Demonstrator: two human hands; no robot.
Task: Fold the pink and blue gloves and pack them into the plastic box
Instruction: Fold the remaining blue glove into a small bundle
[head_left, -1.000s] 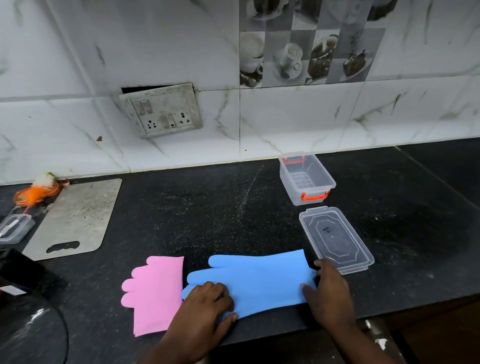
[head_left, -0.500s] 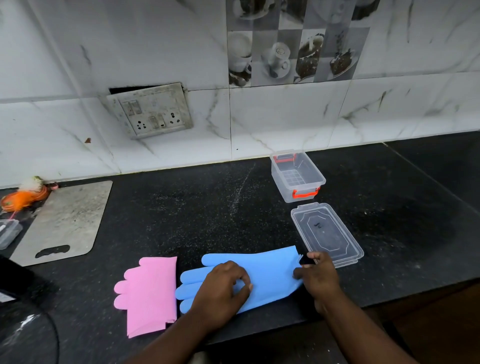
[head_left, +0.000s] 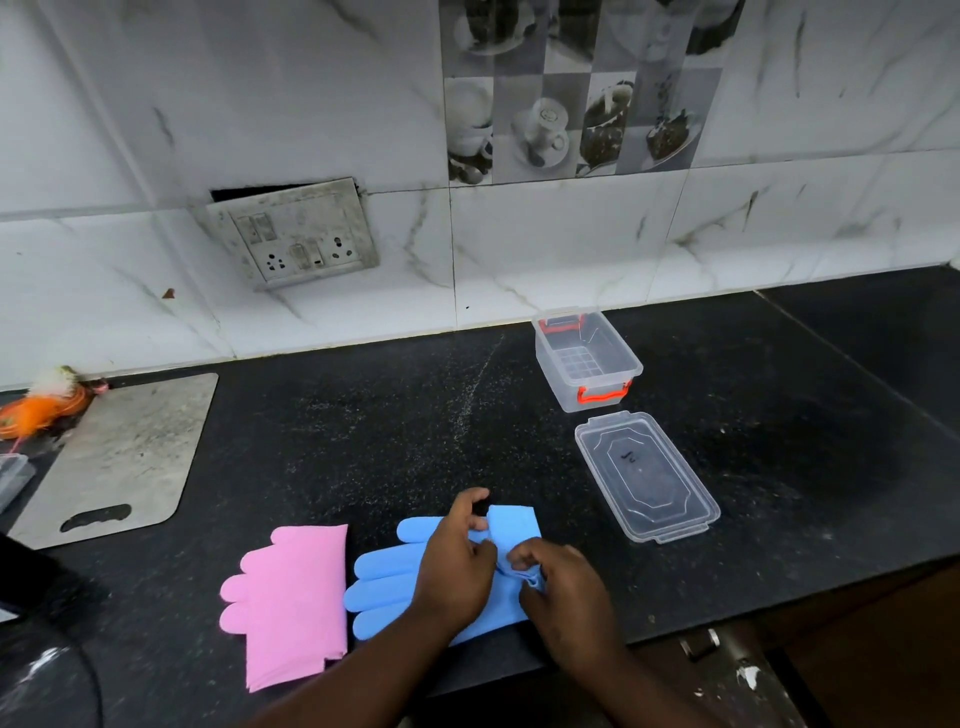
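Observation:
A blue glove (head_left: 387, 569) lies near the front edge of the black counter, fingers pointing left. Its cuff end is turned over toward the fingers. My left hand (head_left: 454, 564) presses on the glove's middle and pinches the turned cuff. My right hand (head_left: 561, 592) grips the cuff's near corner. A pink glove (head_left: 291, 592) lies folded flat to the left of the blue one, untouched. The clear plastic box (head_left: 621, 387) with orange latches stands open near the wall, nothing in it. Its clear lid (head_left: 647, 475) lies flat in front of it.
A grey cutting board (head_left: 119, 462) lies at the left, with an orange scrubber (head_left: 44, 410) and a small clear case (head_left: 13, 475) beyond it. A switch plate (head_left: 293, 231) sits on the tiled wall. The counter's front edge (head_left: 727, 621) runs just below my hands.
The blue glove lay flat at full length. My right hand has since pulled its cuff end leftward over the glove, and my left hand moved from the fingers to the middle.

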